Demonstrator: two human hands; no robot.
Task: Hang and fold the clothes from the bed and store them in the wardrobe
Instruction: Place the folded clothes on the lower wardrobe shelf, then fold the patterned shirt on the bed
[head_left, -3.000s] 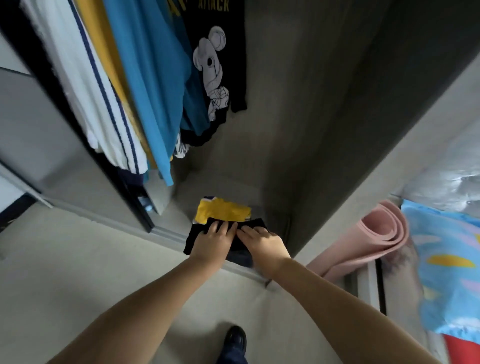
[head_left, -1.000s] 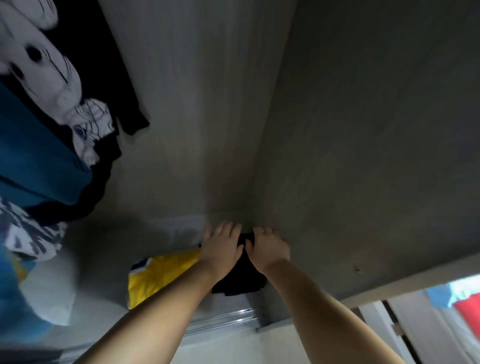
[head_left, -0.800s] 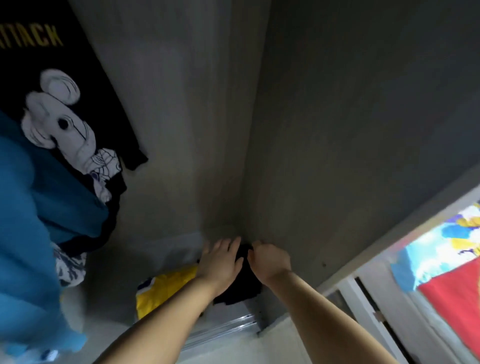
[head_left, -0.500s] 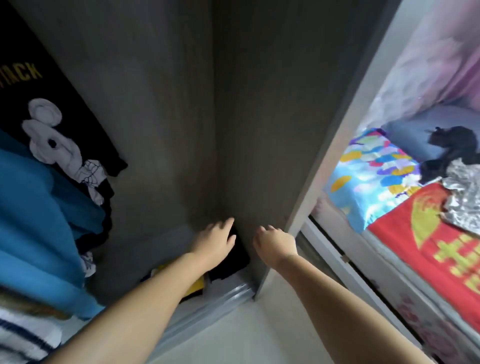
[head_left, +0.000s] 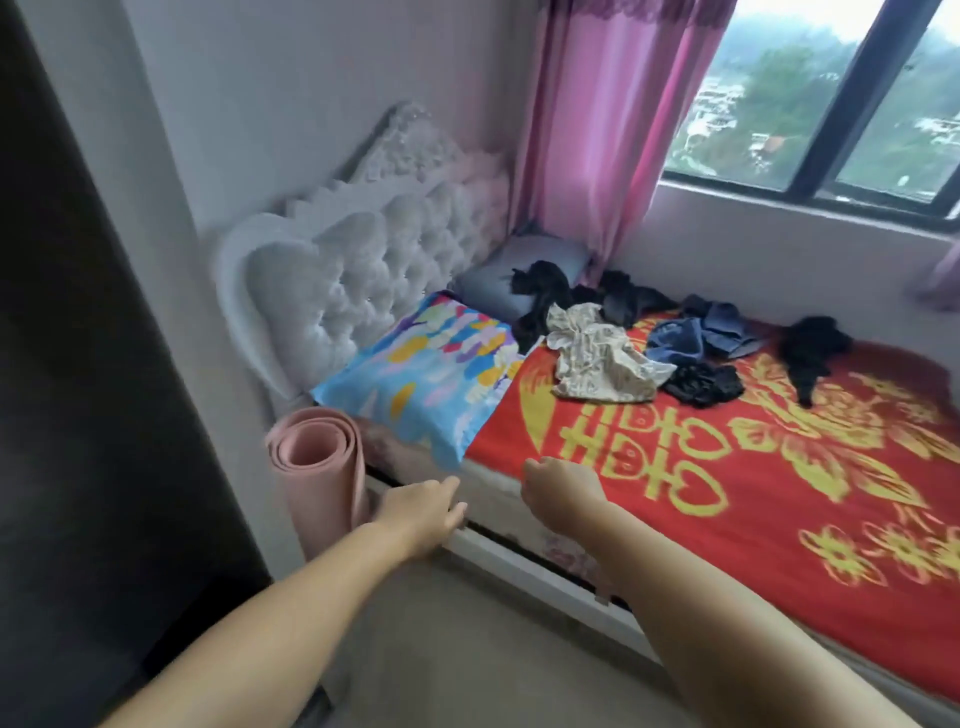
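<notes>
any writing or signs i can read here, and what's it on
"囍", the double-happiness sign, in yellow on the red bed cover: it shows several times in a curved row near the front edge, somewhat smeared by blur.
The cream crumpled garment has a small print, too small and blurred to read.
Nothing else bears readable text.

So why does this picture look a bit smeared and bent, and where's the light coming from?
Head view: daylight enters through the window, brightening the red blanket; the wardrobe side stays dark. Motion blur softens the blanket's yellow pattern and both hands, left and right. The wide lens bows the window frame and walls.
</notes>
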